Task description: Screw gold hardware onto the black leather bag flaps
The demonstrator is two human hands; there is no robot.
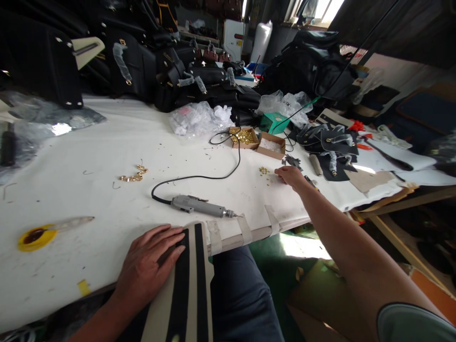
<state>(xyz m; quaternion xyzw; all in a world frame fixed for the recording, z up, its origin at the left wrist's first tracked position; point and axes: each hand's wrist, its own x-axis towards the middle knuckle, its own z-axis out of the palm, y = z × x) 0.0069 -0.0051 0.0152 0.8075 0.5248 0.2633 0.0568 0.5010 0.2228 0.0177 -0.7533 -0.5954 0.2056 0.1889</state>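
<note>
My left hand lies with outstretched fingers on a beige panel with black strips, which rests at the table's front edge above the lap. Across the table, my right hand has its fingertips drawn together beside a scatter of small gold-coloured hardware pieces. Whatever may be in that pinch is too small to make out. Between the hands, a grey electric screwdriver lies on its side, its bit pointing right and its black cord looping back.
Behind are an open box of gold hardware and a box of whitish pieces. Gold rings lie left of centre. A yellow dish holds dark paste and a brush-like stick. Black bags line the back.
</note>
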